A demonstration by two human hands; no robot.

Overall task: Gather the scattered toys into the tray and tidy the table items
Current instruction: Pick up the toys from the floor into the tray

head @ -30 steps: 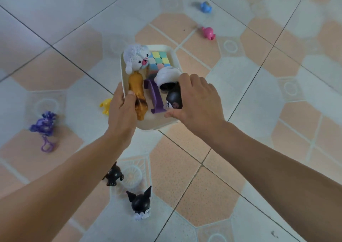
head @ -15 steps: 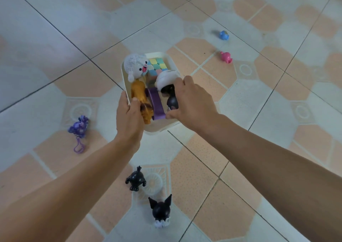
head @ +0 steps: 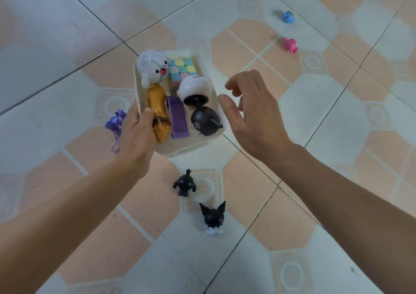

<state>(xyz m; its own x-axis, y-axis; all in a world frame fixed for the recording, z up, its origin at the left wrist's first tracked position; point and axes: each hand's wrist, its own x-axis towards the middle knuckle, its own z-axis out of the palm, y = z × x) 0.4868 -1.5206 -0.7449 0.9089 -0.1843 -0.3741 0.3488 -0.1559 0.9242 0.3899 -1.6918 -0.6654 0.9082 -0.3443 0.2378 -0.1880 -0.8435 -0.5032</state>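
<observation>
My left hand (head: 137, 134) grips the tray (head: 180, 150) by its left rim, thumb hooked over the edge and pressing on the gold dog (head: 157, 107). My right hand (head: 254, 116) is free, fingers loosely spread and holding nothing, just beside the right rim. I can't tell if it brushes it.

The tray is packed: plush (head: 153, 68) and cube (head: 182, 68) at the far end, the slide (head: 177, 118) down the middle, and the black head (head: 204, 122) against the near right wall. It looks lifted and a bit tilted, though I can't be sure it's off the floor (head: 292, 203).

That's the worry. One hand on one side means the heavy right half could dip, and the round black head would be the first to roll out. The plush sits high over the rim too, so a bump could tip it.

Plenty is left on the floor. The black figure (head: 185, 183) and eared head (head: 213, 218) sit just below the tray. The purple charm (head: 116, 122) is partly hidden behind my left hand. The pink toy (head: 290, 45) and blue toy (head: 288, 17) lie well apart at the far right. Reaching that far with the tray held like this risks a spill, and there's little room left inside, so new pieces may perch and slide off.
</observation>
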